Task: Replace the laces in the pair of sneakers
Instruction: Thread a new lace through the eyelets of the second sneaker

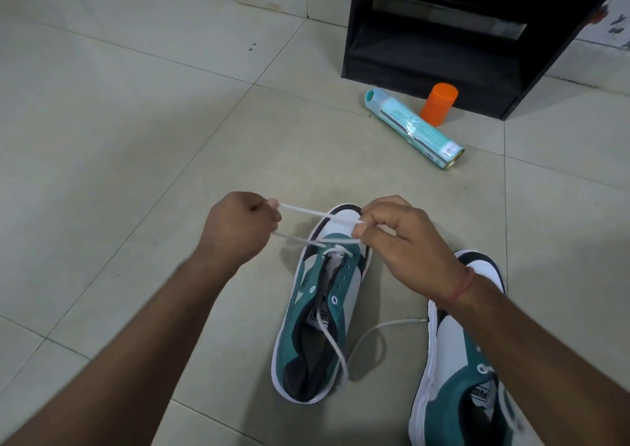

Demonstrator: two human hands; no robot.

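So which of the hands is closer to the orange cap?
The right. The right hand sits below and a bit left of the orange cap; the left hand is much farther left.

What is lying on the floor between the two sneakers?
In the head view, a loose white lace curves across the bare tile floor between the left sneaker and the right sneaker.

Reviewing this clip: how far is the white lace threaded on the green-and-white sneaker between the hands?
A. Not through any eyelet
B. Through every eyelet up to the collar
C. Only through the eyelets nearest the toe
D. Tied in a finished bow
C: the white lace crosses only the toe-end eyelets of the green-and-white sneaker; the eyelets behind it are empty, while the left hand and right hand each hold a strand.
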